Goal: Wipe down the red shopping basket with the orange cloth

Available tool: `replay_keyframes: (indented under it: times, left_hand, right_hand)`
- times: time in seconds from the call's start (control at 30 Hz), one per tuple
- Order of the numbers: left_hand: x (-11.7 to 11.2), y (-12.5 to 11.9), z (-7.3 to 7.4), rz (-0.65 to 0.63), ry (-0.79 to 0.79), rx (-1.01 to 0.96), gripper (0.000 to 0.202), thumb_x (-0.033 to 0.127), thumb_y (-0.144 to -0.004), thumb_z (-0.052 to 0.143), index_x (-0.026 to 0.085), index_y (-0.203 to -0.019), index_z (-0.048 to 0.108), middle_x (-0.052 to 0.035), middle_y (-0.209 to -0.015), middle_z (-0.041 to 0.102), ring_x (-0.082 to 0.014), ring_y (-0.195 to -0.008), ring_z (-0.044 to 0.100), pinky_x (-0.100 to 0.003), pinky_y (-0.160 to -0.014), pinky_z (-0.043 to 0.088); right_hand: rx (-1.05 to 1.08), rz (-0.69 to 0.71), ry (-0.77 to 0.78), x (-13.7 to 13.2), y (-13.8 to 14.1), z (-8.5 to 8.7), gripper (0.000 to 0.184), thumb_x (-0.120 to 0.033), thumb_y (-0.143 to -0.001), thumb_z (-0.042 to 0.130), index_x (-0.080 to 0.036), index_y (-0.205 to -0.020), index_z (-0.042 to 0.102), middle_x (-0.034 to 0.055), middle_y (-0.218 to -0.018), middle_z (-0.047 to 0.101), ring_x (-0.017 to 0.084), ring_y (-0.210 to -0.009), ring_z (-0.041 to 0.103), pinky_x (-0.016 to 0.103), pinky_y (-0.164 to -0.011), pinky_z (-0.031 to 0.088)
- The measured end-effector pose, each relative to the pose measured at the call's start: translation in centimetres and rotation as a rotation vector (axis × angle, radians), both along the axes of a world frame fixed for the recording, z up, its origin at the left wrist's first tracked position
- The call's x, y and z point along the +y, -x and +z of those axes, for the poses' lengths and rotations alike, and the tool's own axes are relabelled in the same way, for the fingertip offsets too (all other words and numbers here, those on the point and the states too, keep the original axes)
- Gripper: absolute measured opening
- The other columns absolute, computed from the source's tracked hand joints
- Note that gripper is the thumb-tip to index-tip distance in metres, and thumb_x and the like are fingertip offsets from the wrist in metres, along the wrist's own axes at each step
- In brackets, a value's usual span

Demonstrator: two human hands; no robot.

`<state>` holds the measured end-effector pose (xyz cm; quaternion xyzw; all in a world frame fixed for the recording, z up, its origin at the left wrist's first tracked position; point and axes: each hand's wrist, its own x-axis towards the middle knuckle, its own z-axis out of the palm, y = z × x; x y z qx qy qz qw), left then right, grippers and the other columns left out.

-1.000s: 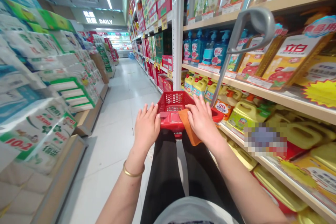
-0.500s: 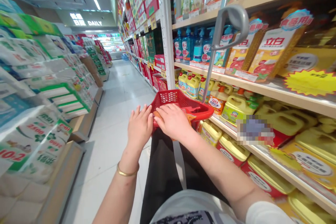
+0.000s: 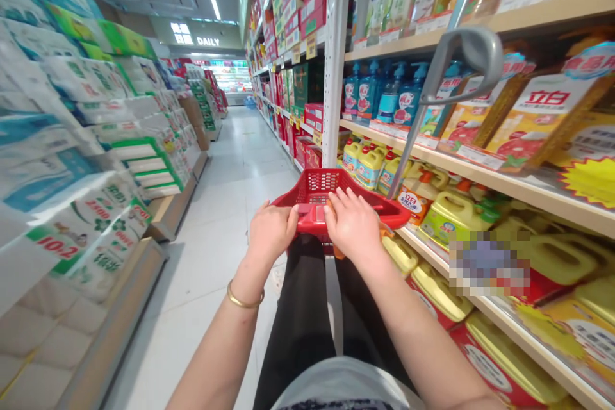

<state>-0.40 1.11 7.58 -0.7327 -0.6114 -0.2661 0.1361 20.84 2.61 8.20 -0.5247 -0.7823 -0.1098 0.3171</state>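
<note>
A red plastic shopping basket (image 3: 317, 187) stands in front of me in a store aisle, its grey pull handle (image 3: 461, 54) rising to the upper right. My left hand (image 3: 270, 230) is curled over the basket's near rim, fingers closed on it. My right hand (image 3: 353, 225) lies on the rim beside it, pressing an orange cloth (image 3: 384, 230) of which only a small edge shows under the palm. A gold bangle (image 3: 244, 300) is on my left wrist.
Shelves on the right hold yellow detergent jugs (image 3: 449, 211), blue pump bottles (image 3: 379, 96) and yellow-red boxes (image 3: 538, 115). Stacked tissue packs (image 3: 81, 141) line the left. A white tiled aisle (image 3: 230, 166) runs ahead between them.
My left hand has closed over the basket rim. My right hand slid along the rim with the orange cloth, which is now mostly hidden under it. The view swung left, then back.
</note>
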Motion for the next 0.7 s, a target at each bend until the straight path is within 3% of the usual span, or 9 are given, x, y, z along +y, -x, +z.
replay_keyframes:
  times: [0.07,0.17,0.27,0.4,0.53,0.7]
  left_hand:
    - [-0.1,0.0,0.4,0.029,0.038,0.055,0.065,0.043,-0.112,0.03,0.022,-0.079,0.081,-0.0116,-0.08,0.081,-0.0275,-0.084,0.078,-0.046,-0.102,0.055]
    - [-0.2,-0.6,0.6,0.053,0.03,0.105,0.066,0.045,-0.112,0.03,0.021,-0.075,0.08,-0.0136,-0.076,0.079,-0.0292,-0.082,0.077,-0.042,-0.085,0.055]
    - [-0.2,-2.0,0.4,0.057,-0.003,0.121,0.066,0.043,-0.112,0.03,0.02,-0.075,0.08,-0.014,-0.076,0.079,-0.0295,-0.08,0.076,-0.042,-0.084,0.053]
    - [0.0,-3.2,-0.3,0.066,-0.059,0.102,0.062,0.04,-0.112,0.034,0.019,-0.076,0.079,-0.0137,-0.076,0.079,-0.0282,-0.077,0.075,-0.042,-0.084,0.052]
    - [0.4,-2.8,-1.1,0.043,-0.12,0.079,0.058,0.038,-0.111,0.037,0.019,-0.074,0.078,-0.0122,-0.074,0.078,-0.0268,-0.077,0.074,-0.04,-0.083,0.05]
    - [0.8,-2.5,-1.7,0.017,-0.201,0.055,0.052,0.033,-0.109,0.042,0.019,-0.073,0.075,-0.0095,-0.071,0.076,-0.0252,-0.072,0.072,-0.039,-0.079,0.047]
  right_hand:
    - [0.007,0.051,-0.002,0.0,0.0,0.0,0.049,-0.039,-0.112,0.042,-0.016,-0.145,0.07,0.013,-0.155,0.063,0.033,-0.149,0.056,0.054,-0.126,0.042]
    - [0.028,0.122,0.027,0.2,-2.0,0.1,0.046,-0.04,-0.111,0.046,-0.02,-0.145,0.071,0.0079,-0.155,0.064,0.029,-0.149,0.056,0.049,-0.126,0.044]
    - [0.056,0.118,0.058,0.9,-4.5,0.5,0.043,-0.041,-0.109,0.051,-0.024,-0.142,0.073,0.0039,-0.153,0.066,0.026,-0.148,0.058,0.044,-0.126,0.046]
    - [0.084,0.008,0.121,1.8,-6.3,1.2,0.043,-0.046,-0.11,0.05,-0.027,-0.141,0.073,0.0036,-0.149,0.07,0.027,-0.136,0.068,0.045,-0.116,0.056]
    - [0.05,-0.084,0.173,1.9,-6.3,1.7,0.044,-0.049,-0.109,0.05,-0.029,-0.142,0.072,0.0018,-0.14,0.076,0.031,-0.119,0.077,0.045,-0.1,0.064]
    - [0.038,-0.158,0.183,1.6,-5.8,1.7,0.044,-0.046,-0.109,0.049,-0.027,-0.14,0.074,0.0035,-0.134,0.079,0.029,-0.114,0.079,0.04,-0.098,0.063]
